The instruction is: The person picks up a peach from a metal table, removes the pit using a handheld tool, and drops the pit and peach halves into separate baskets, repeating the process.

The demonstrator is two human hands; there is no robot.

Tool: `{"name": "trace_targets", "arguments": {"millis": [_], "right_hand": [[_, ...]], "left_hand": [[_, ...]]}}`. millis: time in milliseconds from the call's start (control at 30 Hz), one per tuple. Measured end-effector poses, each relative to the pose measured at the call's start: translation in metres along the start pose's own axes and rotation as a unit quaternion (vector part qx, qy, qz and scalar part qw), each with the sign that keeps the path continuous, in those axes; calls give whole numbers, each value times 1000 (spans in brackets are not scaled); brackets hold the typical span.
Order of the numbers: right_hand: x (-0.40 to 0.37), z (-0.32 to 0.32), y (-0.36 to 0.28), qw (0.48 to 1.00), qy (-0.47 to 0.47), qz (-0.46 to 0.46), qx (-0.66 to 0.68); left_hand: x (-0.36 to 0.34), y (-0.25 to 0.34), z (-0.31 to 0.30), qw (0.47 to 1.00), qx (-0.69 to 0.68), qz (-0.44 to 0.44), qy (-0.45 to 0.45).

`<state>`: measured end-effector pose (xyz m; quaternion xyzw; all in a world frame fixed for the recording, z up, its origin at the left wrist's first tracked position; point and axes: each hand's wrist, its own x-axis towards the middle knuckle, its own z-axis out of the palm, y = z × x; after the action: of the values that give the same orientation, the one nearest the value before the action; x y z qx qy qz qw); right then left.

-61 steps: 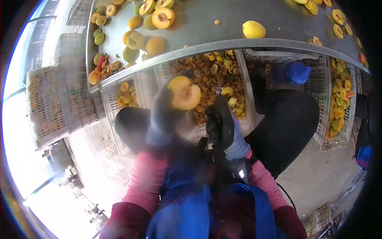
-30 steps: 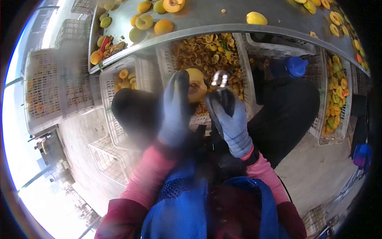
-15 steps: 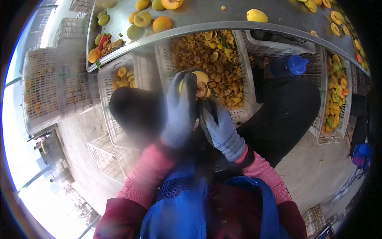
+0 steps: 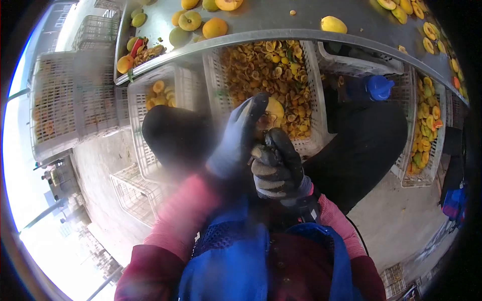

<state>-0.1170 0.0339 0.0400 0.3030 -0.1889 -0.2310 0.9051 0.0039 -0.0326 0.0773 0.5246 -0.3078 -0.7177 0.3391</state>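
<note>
A cut yellow peach (image 4: 275,108) with a brown centre is gripped in my left hand (image 4: 236,131), which wears a grey-blue glove with dark fingertips. Just below the fruit, my right hand (image 4: 279,170) is closed in a fist, its gloved thumb pointing up toward the peach's cut face. What the right fist holds is mostly hidden by its fingers, so I cannot make it out. Beneath both hands stands a white crate (image 4: 315,95) filled with brown-yellow fruit scraps (image 4: 291,100).
A metal table (image 4: 281,20) spans the far side, bearing whole and halved peaches (image 4: 215,28). A white crate (image 4: 138,120) with fruit stands left; another crate (image 4: 438,145) of cut fruit is right. A blue-lidded container (image 4: 377,88) sits near my right knee.
My right hand has turned from an extended pose into a fist with its knuckles showing. My left hand and the peach have shifted slightly right, and the view has moved a little.
</note>
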Motion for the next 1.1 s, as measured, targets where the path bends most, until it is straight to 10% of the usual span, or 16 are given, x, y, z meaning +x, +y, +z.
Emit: {"name": "trace_targets", "arguments": {"millis": [100, 133, 267, 300, 333, 400, 467, 567, 800, 900, 933, 1000, 1100], "right_hand": [[8, -13, -5, 997, -60, 21, -37], [8, -13, -6, 996, -60, 9, -60], [3, -6, -15, 995, -10, -10, -102], [0, -13, -15, 994, 12, -12, -107], [-2, -15, -15, 993, 34, -12, -115], [0, -5, -17, 981, 82, -1, -173], [0, -1, -20, 965, 136, -13, -224], [7, -6, -31, 963, 152, -36, -219], [2, -4, -42, 929, 272, -88, -235], [9, 13, -41, 858, 371, -144, -325], [12, 23, -38, 847, 376, -160, -340], [15, 41, -34, 862, 331, -191, -333], [25, 42, -46, 850, 346, -221, -330]], "left_hand": [[-2, -18, -16, 992, 60, 107, 35], [-8, -26, -13, 937, 208, 270, 80], [-24, 7, -39, 805, 405, 318, 293], [-33, 29, -63, 680, 519, 408, 318], [-29, 44, -97, 757, 357, 405, 368], [-22, 91, -150, 687, 504, 310, 423], [-12, 105, -181, 361, 826, 145, 407], [26, 140, -85, 674, 612, 219, 351], [172, 129, -63, 571, 793, 118, 175], [165, 128, -59, 588, 752, 233, 185], [153, 126, -53, 619, 713, 261, 199], [112, 115, -27, 906, 303, 276, 105], [51, 85, -5, 979, 112, 162, 46]]}}
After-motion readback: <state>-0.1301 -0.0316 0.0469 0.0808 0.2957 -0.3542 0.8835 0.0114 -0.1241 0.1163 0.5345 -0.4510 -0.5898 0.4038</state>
